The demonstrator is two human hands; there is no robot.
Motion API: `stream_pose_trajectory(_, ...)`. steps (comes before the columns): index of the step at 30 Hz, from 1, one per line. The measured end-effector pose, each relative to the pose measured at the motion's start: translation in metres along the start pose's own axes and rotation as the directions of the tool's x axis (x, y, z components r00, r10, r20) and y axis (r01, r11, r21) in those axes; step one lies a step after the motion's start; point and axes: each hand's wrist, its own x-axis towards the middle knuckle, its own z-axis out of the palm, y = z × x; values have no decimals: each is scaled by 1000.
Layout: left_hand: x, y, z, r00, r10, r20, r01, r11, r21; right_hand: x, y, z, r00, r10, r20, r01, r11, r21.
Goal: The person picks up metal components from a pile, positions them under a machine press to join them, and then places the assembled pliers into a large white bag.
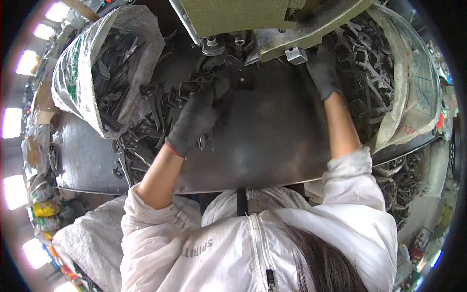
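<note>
Both my hands wear dark grey gloves. My left hand (198,113) is left of the middle of the dark metal table. Its fingers are closed on a dark metal part (187,89) at the edge of a heap of similar flat, curved metal parts (154,108). My right hand (322,72) reaches up beside the machine's right side, close to a small shiny metal block (296,56). Its fingers are smeared and partly hidden in shadow, so any grip there does not show. Right of it, lighter grey forked metal parts (368,65) fill an open sack.
The machine's green-grey head (233,17) overhangs the table's far edge, with a bolted metal tool (238,41) beneath. An open white woven sack (73,73) of dark parts stands left; another woven sack (413,82) stands right. The table's curved front edge (233,190) lies before me.
</note>
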Motion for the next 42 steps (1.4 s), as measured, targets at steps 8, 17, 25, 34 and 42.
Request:
stream_pose_trajectory(8,-3,17,-1,988,-147,-38,110,868,-485,-55,-145,-52,715,229,661,-695,122,709)
stream_pose_trajectory(17,20,-5,7,985,152,-77,-171,875,-453,-85,-136,17,958,-165,234,-74,648,758)
stream_pose_trajectory(25,70,-67,-78,819,570,70,-366,424,829,-80,-159,-5,675,166,718,-737,106,668)
stream_pose_trajectory(34,137,-88,-40,948,-86,-305,101,994,33,-75,-169,-13,743,210,636,-669,285,687)
stream_pose_trajectory(42,89,-57,-109,921,387,-47,-273,726,631,-91,-155,-15,787,100,609,-590,412,694)
